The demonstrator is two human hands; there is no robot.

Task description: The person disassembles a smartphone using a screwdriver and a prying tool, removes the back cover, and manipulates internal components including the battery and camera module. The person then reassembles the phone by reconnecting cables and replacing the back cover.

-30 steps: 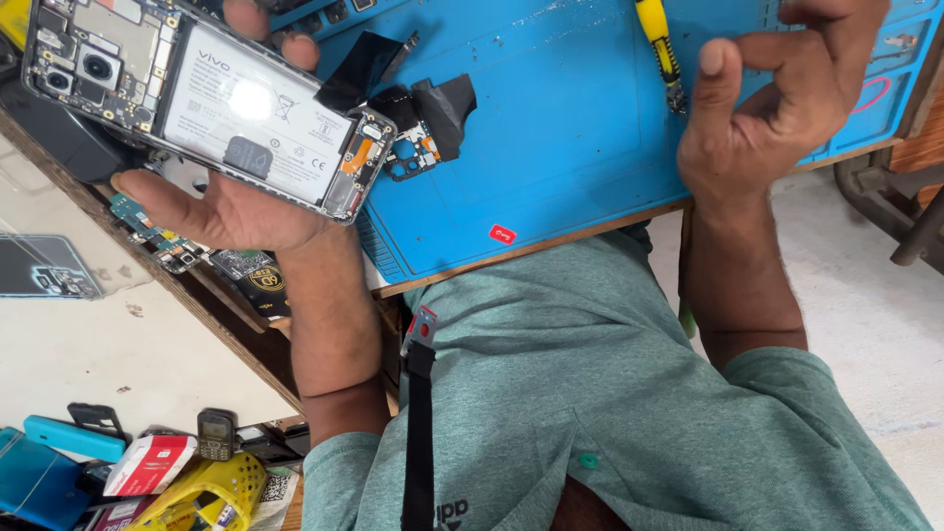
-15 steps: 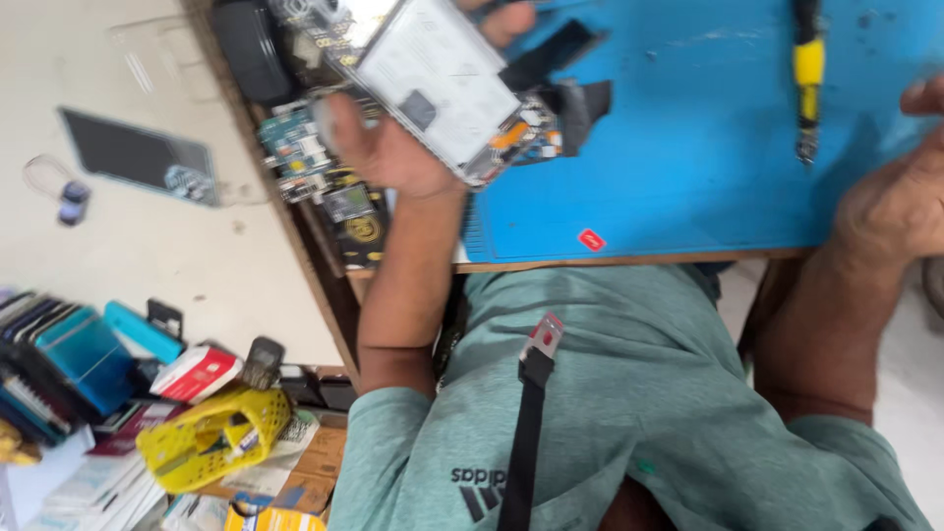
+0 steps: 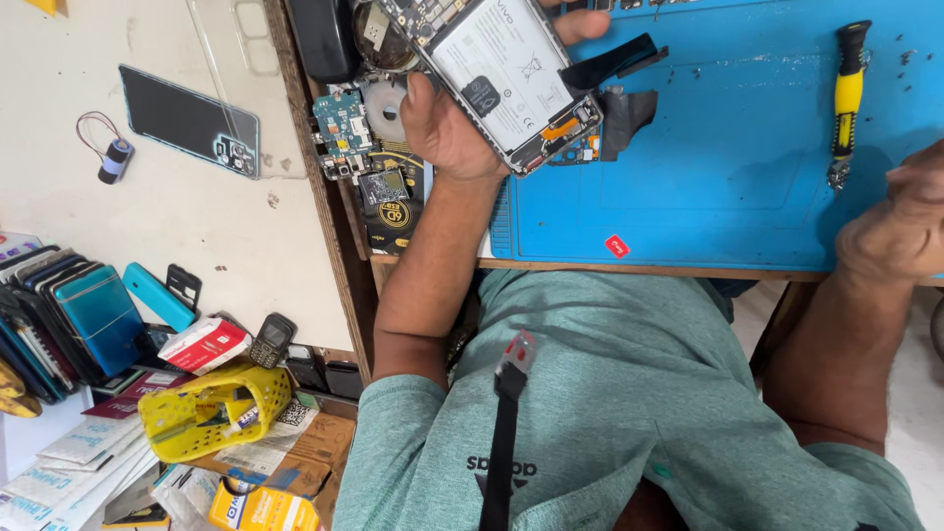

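Observation:
My left hand [image 3: 447, 123] grips an opened phone [image 3: 497, 69] with its back cover off, so the white battery and the circuit board show. It holds the phone tilted above the left edge of a blue work mat [image 3: 728, 167]. My right hand [image 3: 900, 221] rests at the mat's right front edge, fingers curled, with nothing visible in it. A yellow-and-black screwdriver [image 3: 846, 98] lies on the mat just left of that hand. Black plastic pieces [image 3: 619, 84] lie on the mat beside the phone.
Loose circuit boards and small parts [image 3: 359, 138] lie at the bench's left edge. On the lower white surface lie a dark phone panel [image 3: 192, 123], a row of phones [image 3: 69, 315], a yellow basket [image 3: 211, 408] and boxes. A small red tag [image 3: 617, 246] sits near the mat's front edge.
The view has swung left and down. My left hand with the phone has stayed over the mat's left edge, and my right hand has dropped to the mat's right front edge.

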